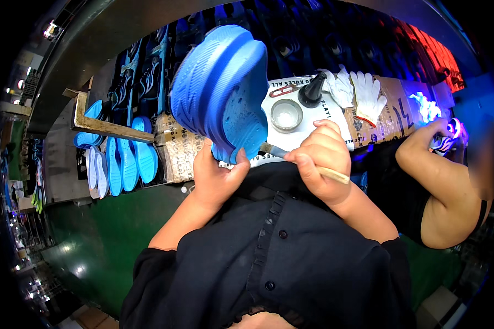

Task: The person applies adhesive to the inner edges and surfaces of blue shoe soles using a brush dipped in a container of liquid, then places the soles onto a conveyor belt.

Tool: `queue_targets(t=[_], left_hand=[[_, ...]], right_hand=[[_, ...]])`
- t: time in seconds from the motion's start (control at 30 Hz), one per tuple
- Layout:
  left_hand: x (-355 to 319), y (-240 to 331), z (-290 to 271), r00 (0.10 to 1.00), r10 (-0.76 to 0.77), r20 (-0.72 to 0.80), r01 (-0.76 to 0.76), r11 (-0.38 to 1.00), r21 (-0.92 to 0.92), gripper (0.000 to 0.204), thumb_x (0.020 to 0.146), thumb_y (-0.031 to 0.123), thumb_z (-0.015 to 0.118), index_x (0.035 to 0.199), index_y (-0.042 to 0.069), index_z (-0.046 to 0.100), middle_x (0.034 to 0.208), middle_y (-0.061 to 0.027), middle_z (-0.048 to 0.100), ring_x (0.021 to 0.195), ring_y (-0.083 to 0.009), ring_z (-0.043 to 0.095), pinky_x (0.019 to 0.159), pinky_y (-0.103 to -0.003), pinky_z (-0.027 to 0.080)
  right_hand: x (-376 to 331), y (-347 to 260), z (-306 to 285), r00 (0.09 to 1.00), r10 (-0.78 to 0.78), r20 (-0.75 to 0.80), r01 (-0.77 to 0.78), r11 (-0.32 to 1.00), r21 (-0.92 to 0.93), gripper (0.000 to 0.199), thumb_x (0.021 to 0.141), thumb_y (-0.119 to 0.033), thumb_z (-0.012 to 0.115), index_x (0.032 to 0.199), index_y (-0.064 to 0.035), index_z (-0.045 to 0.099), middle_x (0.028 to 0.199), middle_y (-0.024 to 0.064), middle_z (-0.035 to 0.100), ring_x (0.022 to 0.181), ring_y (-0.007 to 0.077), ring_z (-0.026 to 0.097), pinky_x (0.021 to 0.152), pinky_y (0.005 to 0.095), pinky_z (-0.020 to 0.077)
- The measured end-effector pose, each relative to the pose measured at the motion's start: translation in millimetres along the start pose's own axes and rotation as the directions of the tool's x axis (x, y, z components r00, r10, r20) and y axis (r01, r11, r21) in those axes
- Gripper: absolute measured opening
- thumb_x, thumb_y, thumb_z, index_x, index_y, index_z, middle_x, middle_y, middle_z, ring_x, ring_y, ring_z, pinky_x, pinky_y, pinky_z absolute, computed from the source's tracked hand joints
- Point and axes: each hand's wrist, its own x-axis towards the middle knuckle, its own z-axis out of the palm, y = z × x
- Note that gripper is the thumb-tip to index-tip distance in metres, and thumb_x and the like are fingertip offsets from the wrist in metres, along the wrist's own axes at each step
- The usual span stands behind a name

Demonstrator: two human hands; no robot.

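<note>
Above lap, before desk point(389, 123):
Clog: blue foam clog point(222, 90), prob. light, flexible, grippy ribbed sole; best held at lower end.
Axis: long axis near upright, sole faces cam, leans slightly right.
L hand point(217, 178): fingers clamp clog's bottom end.
R hand point(321, 159): fingers pinch brush point(304, 164), tip at clog edge.

Your left hand point(217, 178) holds a blue clog point(222, 90) sole-up by its heel end. Right hand point(321, 159) grips a brush point(304, 163) w/ tip at clog's edge. Small round dish point(286, 115) & white gloves point(357, 93) on counter point(389, 120) beyond.
</note>
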Motion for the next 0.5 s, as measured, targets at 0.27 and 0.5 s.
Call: queue_targets(t=[0.27, 0.5], left_hand=[[-1.5, -8.7, 1.2, 0.995, 0.104, 0.000, -0.104, 0.991, 0.080, 0.036, 0.067, 0.000, 0.067, 0.100, 0.000, 0.054, 0.076, -0.0133, 0.062, 0.064, -0.0261, 0.064, 0.060, -0.031, 0.049], [14.2, 15.3, 7.1, 0.991, 0.136, -0.018, -0.137, 0.988, -0.070, 0.037, 0.069, 0.005, 0.074, 0.103, -0.004, 0.061, 0.095, -0.0137, 0.066, 0.086, -0.0246, 0.065, 0.076, -0.032, 0.049]], right_hand=[[-5.5, 4.9, -2.6, 0.999, 0.011, -0.046, -0.015, 0.995, -0.103, 0.018, 0.078, -0.016, 0.064, 0.062, -0.0083, 0.061, 0.059, 0.0014, 0.054, 0.058, 0.0207, 0.050, 0.079, 0.0377, 0.0377], [-5.0, 3.6, 0.4, 0.999, -0.011, 0.037, 0.015, 0.993, -0.118, 0.019, 0.079, -0.019, 0.062, 0.063, -0.0088, 0.063, 0.059, 0.0013, 0.056, 0.058, 0.0198, 0.051, 0.080, 0.0381, 0.0375]])
